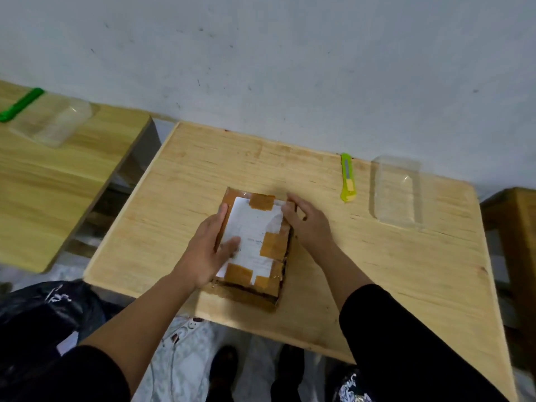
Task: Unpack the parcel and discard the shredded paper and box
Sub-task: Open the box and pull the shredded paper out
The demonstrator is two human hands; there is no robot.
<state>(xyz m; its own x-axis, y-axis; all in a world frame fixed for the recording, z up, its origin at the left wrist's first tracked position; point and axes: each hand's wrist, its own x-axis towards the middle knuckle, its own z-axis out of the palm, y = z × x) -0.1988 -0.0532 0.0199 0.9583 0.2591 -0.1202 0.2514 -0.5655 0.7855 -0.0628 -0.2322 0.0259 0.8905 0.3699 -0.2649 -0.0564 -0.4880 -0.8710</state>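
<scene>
A brown cardboard parcel [255,245] with a white label and several patches of brown tape lies flat near the middle of the wooden table [377,271]. My left hand [208,250] grips its left side, thumb lying on the label. My right hand [307,224] presses against its right side, fingers spread along the edge. The box is sealed and its contents are hidden.
A yellow-green utility knife [347,178] and a clear plastic container [397,192] lie at the table's far right. A second table [58,181] on the left holds a green knife [20,104] and another clear container [52,120]. A black bin bag [34,320] sits by my left arm.
</scene>
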